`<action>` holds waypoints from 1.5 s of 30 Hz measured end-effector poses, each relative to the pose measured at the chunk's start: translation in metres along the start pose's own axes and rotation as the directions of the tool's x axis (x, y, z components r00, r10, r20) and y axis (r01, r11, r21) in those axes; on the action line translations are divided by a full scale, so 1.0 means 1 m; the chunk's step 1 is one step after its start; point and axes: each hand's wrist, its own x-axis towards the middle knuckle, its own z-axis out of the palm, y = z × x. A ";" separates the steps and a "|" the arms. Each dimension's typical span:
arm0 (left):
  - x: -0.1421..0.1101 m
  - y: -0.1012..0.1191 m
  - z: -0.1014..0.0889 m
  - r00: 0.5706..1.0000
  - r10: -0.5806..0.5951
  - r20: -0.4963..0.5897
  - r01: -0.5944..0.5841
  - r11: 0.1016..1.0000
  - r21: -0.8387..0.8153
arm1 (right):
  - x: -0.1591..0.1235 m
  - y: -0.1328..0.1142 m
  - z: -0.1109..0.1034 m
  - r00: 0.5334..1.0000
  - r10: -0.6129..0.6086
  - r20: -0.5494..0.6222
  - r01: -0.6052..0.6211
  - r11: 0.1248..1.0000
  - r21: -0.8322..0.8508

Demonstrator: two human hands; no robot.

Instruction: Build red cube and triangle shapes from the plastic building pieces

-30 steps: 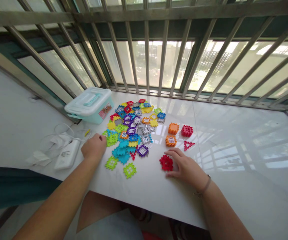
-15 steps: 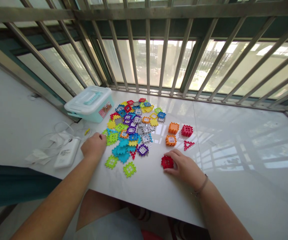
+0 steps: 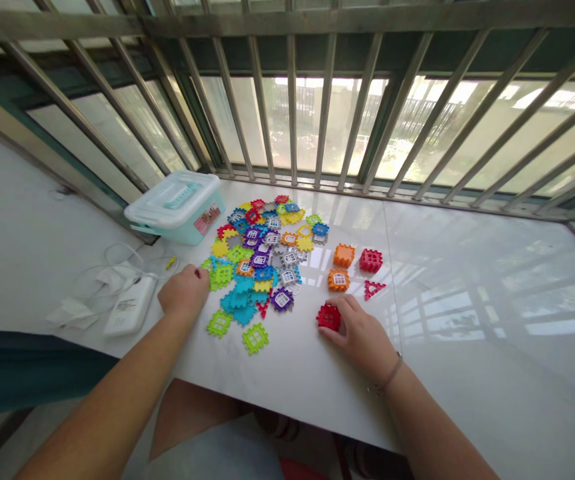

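My right hand (image 3: 360,330) grips a red square building piece (image 3: 328,319) with a window grid by its right side, thumb in front and fingers behind, low over the white table. Just beyond it stands an orange block (image 3: 338,280) with a white window face, and behind that another orange block (image 3: 344,255). A red block (image 3: 371,260) and a flat red triangle piece (image 3: 374,289) are to their right. My left hand (image 3: 184,292) rests as a closed fist on the table, beside green square pieces (image 3: 222,275) at the pile's left edge; nothing shows in it.
A spread-out pile of coloured interlocking pieces (image 3: 262,257) covers the table's middle. Behind it on the left stands a lidded teal box (image 3: 174,207). A white power bank (image 3: 130,307) with cables lies at the left. Metal bars (image 3: 292,120) front the window.
My right hand has shifted the red square piece slightly away from me, toward the orange blocks. My left fist stays where it was. The view has moved a little.
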 end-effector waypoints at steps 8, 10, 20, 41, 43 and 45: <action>0.000 0.001 0.000 1.000 -0.007 -0.002 0.007 1.000 0.007 | 0.001 0.021 -0.012 0.985 -0.154 0.070 0.144 0.980 0.138; 0.000 0.001 0.000 1.000 -0.001 -0.004 0.001 1.000 0.013 | 0.002 0.022 -0.012 0.987 -0.148 0.069 0.138 0.981 0.140; 0.002 0.000 0.004 1.000 -0.012 -0.005 0.012 1.000 0.008 | 0.003 0.019 -0.008 0.990 -0.126 0.061 0.118 0.987 0.111; 0.001 0.000 0.000 1.000 0.001 0.009 -0.002 1.000 0.011 | 0.000 0.043 -0.036 0.990 -0.125 0.061 0.110 0.974 0.200; 0.001 0.000 0.000 1.000 0.002 0.010 -0.002 1.000 0.011 | -0.002 0.054 -0.045 0.993 -0.072 0.092 0.054 0.982 0.182; 0.001 0.000 0.000 1.000 0.001 0.008 -0.001 1.000 0.008 | -0.004 0.064 -0.051 0.992 -0.037 0.119 0.016 0.985 0.174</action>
